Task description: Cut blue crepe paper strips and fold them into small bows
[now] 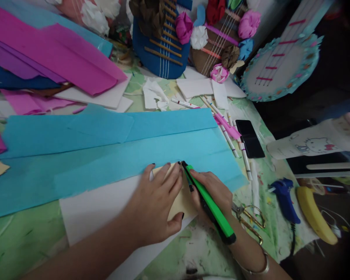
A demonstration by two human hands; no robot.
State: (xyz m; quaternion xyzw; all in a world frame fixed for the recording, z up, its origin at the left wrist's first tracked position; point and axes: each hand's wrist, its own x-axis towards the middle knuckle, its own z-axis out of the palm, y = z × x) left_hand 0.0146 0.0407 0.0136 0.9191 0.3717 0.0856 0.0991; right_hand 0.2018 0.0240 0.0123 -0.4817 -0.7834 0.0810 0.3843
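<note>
My left hand point(154, 202) lies flat with fingers spread on a small cream paper piece point(182, 200), pinning it to a white sheet point(99, 206). My right hand point(211, 190) is closed around a green marker point(211, 206), its dark tip touching the cream piece's top corner near my left fingertips. Long light blue crepe paper sheets point(119, 151) lie across the table just beyond both hands, overlapping the white sheet.
Gold-handled scissors point(249, 219), a blue glue gun point(286, 198), a yellow banana-shaped object point(316, 216) and a black phone point(250, 138) lie to the right. Rolled paper sticks point(230, 136), pink and purple crepe paper point(52, 50) and paper guitars with flowers point(192, 35) fill the back.
</note>
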